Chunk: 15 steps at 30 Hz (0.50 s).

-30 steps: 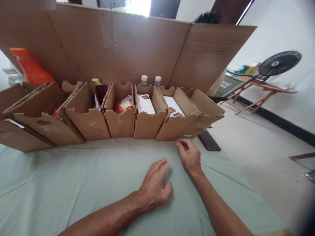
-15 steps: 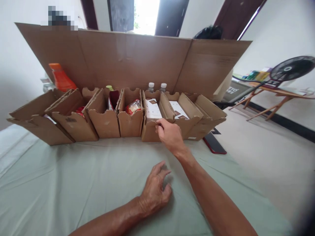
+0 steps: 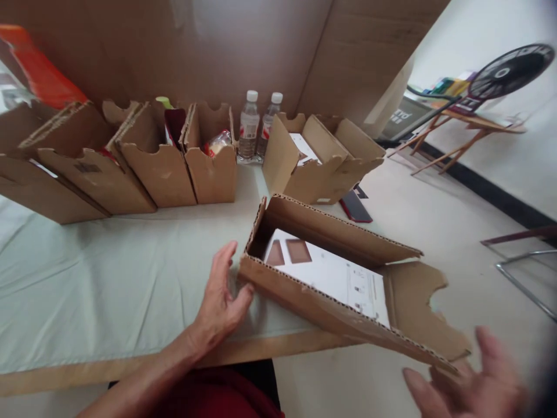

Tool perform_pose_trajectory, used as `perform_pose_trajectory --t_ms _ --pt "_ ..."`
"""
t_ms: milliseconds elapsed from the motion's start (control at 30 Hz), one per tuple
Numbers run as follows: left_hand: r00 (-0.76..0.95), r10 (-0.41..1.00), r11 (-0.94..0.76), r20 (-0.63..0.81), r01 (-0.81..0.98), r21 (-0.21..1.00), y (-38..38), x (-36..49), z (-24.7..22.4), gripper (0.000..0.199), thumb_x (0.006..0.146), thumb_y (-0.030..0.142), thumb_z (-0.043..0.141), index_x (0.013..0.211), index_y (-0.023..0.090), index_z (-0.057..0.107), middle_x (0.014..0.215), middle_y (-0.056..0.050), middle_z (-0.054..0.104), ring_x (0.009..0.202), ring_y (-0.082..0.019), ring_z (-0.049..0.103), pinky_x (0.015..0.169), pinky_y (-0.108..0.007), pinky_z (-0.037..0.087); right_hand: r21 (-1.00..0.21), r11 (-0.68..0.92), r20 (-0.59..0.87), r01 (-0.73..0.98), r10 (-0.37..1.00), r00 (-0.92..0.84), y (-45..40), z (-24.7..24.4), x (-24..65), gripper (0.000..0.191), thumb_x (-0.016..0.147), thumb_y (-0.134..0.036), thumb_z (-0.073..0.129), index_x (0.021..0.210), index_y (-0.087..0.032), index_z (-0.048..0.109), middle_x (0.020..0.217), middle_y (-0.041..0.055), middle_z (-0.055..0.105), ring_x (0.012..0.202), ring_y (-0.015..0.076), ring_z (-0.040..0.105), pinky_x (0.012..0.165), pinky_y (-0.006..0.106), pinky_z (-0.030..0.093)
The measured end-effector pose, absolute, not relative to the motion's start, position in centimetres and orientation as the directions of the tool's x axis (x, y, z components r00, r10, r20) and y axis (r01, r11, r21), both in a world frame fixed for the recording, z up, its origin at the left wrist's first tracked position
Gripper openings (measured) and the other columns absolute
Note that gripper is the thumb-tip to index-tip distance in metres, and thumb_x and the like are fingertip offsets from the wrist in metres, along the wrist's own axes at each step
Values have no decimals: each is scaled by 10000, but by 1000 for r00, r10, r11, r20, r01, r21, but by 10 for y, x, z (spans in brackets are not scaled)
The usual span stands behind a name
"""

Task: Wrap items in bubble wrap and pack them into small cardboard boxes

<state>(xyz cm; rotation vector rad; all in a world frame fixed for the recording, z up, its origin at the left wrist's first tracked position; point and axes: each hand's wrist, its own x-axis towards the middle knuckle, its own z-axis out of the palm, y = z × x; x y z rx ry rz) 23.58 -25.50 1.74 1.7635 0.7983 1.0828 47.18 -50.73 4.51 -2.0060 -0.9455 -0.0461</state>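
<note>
A long open cardboard box (image 3: 304,296) lies slantwise over the front right of the table, its notched end past the edge. Inside it rests a white printed carton (image 3: 331,278) with brown squares. My left hand (image 3: 224,296) is beside the box's left end, fingers apart, holding nothing. At the notched right end is my right hand (image 3: 474,377), blurred, with thumb and fingers spread around the lower corner; whether it bears the box's weight cannot be made out.
Several cardboard bins (image 3: 159,177) stand at the back left, and two more (image 3: 300,174) at the right. Two water bottles (image 3: 249,130) fill the gap. A tall cardboard panel (image 3: 243,52) rises behind. A dark flat object (image 3: 355,206) lies right.
The box with the white carton has come out of the row toward me and turned slantwise. My right hand has moved right and nearer, my left hand leftward. The view has tilted down.
</note>
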Motion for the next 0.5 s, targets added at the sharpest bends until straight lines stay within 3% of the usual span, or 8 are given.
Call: perform_pose_trajectory --t_ms 67,133,233,333,400,500 --pt "488 824 -357 287 54 933 -260 243 20 649 849 221 623 1474 237 449 1484 -123 520 1379 -324 486 1134 -522 433 -640 -367 340 675 653 677 -497 36 468 667 855 -514 729 1425 -220 547 1135 126 733 1092 374 687 890 476 575" --pt "506 830 -304 235 57 951 -263 245 20 623 850 216 601 1457 225 466 1459 -126 552 1335 -321 529 1084 -497 477 -581 -408 324 705 678 659 -474 32 465 536 849 -595 691 1204 -194 667 1093 125 744 1057 370 698 860 452 578" --pt "419 887 -250 195 79 965 -255 235 19 551 849 220 573 1396 202 506 1386 -130 599 1257 -303 577 995 -444 523 -581 -358 347 730 703 621 -427 37 460 448 869 -599 644 1056 -193 678 1013 108 756 962 320 718 776 391 577" --pt "285 938 -238 195 122 964 -227 208 24 427 829 257 587 1249 182 575 1148 -93 680 1085 -266 635 912 -393 535 -604 -177 359 777 810 464 -371 55 450 313 880 -533 643 863 -220 646 811 62 725 755 250 696 681 346 564" --pt "185 963 -227 197 155 962 -201 185 32 376 799 280 615 1162 181 597 1029 -58 686 970 -237 646 848 -354 532 -624 -51 365 780 864 348 -330 66 438 247 891 -467 630 859 -223 634 806 60 707 728 232 671 664 339 561" --pt "8 971 -235 237 183 955 -163 156 40 399 740 290 653 1121 184 599 1005 -35 680 917 -212 643 774 -299 512 -682 64 303 729 931 201 -275 74 419 278 890 -388 598 1095 -206 642 1010 95 725 781 229 669 660 347 574"
